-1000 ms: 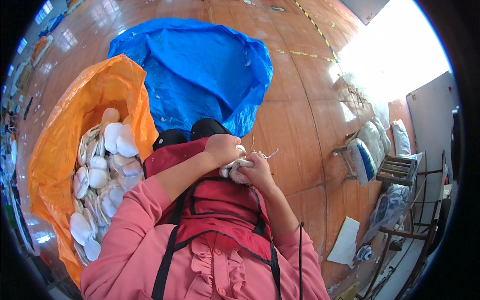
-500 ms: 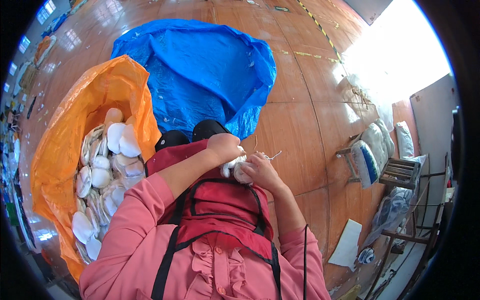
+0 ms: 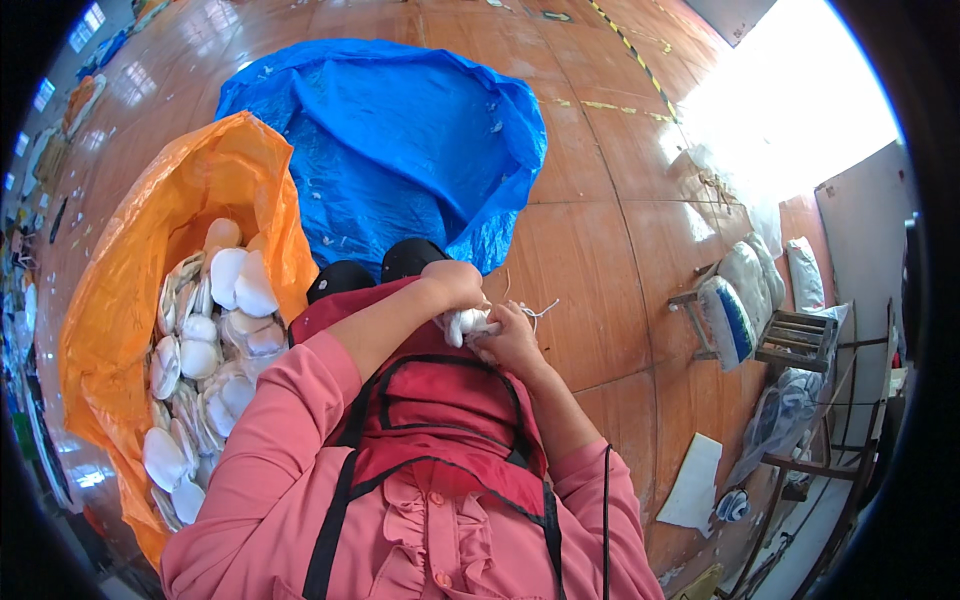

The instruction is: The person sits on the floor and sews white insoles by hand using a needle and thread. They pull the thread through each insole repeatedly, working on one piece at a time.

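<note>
Over my lap, on a dark red apron (image 3: 455, 405), both hands are closed around a small bundle of white fabric pieces (image 3: 458, 328). My left hand (image 3: 455, 284) grips it from the far left side, with its fingers bent inward and mostly hidden. At the near right, my right hand (image 3: 510, 338) pinches the bundle's edge. Thin white strings (image 3: 543, 312) stick out beyond the right fingers. Left of my legs stands an open orange sack (image 3: 205, 165) heaped with flat, rounded white pads (image 3: 166, 458).
A large blue plastic sack (image 3: 400, 140) lies spread open past my feet on the reddish-brown floor (image 3: 590, 240). To the right are a wooden stool with cushions (image 3: 728, 318), a white sheet (image 3: 692, 484), clear plastic (image 3: 785, 420) and a metal frame (image 3: 820, 470).
My right hand has turned and drawn up closer to the left hand at the bundle. The left hand has barely shifted, and the whole view has slid slightly.
</note>
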Motion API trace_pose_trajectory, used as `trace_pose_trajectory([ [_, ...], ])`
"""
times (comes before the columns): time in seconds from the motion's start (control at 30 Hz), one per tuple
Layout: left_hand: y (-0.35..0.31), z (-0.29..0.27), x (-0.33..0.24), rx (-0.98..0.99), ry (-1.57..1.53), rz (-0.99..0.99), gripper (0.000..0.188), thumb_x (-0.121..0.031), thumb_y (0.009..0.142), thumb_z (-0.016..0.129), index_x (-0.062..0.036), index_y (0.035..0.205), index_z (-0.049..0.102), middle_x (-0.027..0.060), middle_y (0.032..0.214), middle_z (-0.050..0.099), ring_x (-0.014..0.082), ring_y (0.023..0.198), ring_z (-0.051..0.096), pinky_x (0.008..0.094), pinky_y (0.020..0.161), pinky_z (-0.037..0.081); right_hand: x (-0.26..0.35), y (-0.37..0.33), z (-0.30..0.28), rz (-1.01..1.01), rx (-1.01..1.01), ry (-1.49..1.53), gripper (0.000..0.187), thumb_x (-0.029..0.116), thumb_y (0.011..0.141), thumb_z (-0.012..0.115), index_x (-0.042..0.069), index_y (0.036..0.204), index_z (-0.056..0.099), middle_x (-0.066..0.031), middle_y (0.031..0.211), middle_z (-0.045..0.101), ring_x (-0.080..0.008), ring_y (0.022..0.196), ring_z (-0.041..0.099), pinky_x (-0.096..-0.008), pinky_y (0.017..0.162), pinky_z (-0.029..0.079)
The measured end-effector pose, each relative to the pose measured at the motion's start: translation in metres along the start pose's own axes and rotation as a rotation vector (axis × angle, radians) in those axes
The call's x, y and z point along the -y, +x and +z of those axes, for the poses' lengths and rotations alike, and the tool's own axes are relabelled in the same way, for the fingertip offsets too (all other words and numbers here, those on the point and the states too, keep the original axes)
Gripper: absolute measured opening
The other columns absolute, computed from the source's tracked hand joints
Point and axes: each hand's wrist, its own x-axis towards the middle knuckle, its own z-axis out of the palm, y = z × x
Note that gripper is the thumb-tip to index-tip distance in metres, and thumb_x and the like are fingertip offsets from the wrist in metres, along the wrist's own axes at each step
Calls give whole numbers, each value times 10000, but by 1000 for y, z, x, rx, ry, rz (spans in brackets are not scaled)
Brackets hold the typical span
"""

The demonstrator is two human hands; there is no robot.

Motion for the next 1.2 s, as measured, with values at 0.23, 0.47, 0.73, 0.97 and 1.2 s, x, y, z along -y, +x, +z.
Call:
trace_pose_trajectory([
  [0.23, 5, 3, 12, 44, -47, -12, 505, -566, 806, 659, -117, 1014, 761, 129, 1078, 719, 296, 1016, 686, 409, 859, 538, -19, -9, -2, -276, -19, 82, 257, 132, 708, 766, 73, 856, 564, -130, 1015, 557, -349, 995, 556, -419, 830, 471],
  [0.47, 0, 7, 26, 13, -166, 39, 543, -600, 793, 643, -88, 934, 757, 150, 959, 724, 315, 908, 690, 406, 801, 523, -12, -29, -9, -335, -21, 147, 312, 173, 723, 795, 80, 933, 583, -127, 1103, 566, -345, 1085, 555, -415, 901, 472],
  [0.73, 3, 8, 44, 52, -436, 75, 523, -571, 821, 661, -54, 841, 739, 162, 833, 712, 280, 758, 679, 398, 701, 503, -14, -29, 6, -330, -206, 195, 315, 157, 757, 770, 68, 986, 572, -139, 1147, 571, -345, 1031, 593, -404, 875, 492],
  [0.97, -28, 35, 24, -270, -564, -31, 537, -539, 839, 652, -8, 783, 710, 202, 760, 685, 339, 710, 670, 429, 663, 503, -31, -25, 30, -149, -381, 377, 213, 43, 803, 644, 49, 1003, 568, -135, 1013, 607, -304, 957, 618, -363, 837, 497],
  [1.2, -65, 67, -21, -591, -882, -214, 417, -402, 905, 645, 2, 802, 656, 147, 679, 652, 254, 623, 643, 389, 592, 474, -25, -12, 30, -136, -445, 574, 190, -13, 806, 593, 40, 985, 559, -59, 883, 563, -204, 822, 568, -311, 771, 474],
])
